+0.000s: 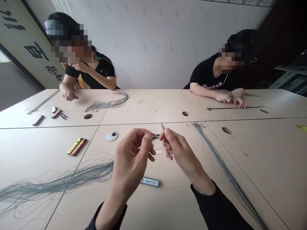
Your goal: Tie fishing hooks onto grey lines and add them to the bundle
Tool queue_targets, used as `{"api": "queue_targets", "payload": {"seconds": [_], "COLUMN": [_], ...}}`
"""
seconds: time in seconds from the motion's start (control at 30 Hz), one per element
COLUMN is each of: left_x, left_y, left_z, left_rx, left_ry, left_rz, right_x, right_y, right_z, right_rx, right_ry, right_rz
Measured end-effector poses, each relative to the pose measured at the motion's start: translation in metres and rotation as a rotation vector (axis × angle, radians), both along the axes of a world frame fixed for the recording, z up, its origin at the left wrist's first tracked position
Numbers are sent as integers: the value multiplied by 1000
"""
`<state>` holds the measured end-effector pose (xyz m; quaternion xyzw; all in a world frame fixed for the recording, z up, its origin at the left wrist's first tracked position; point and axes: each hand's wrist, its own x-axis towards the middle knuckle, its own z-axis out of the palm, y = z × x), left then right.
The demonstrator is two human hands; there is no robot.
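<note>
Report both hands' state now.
Left hand: closed, pinching a small red-and-metal piece, exact item unclear.
Right hand: closed, apparently pinching a thin metal pin.

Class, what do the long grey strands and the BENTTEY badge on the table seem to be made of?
The strands look like thin coated wire or cord: matt, fine, loosely curling. The BENTTEY badge looks like a flat silvery plate, metal or plastic, unclear which.
</note>
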<state>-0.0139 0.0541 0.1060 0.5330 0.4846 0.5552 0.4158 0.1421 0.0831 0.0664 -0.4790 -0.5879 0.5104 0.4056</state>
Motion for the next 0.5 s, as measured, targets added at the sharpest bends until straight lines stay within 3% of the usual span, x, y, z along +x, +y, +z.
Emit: {"api": "queue_targets", "payload": {"seconds": [0.07,0.17,0.33,0.5], "left_x": [-1,-1,0,-1], "left_y": [0,-1,-1,0], "left_z": [-2,-3,-2,0], "left_rx": [-12,-21,-32,-93], "left_ry": [-4,-9,-12,-88], "left_rz": [-7,-12,-27,-75], "right_x": [15,35,50,50], "right_y": [16,36,47,50], "right_z": [-14,-39,-68,-72], "right_rx": [61,34,-15,-63], "right_ry": [-378,-643,-826,-892], "right_rz": [-75,-87,-71,-65]}}
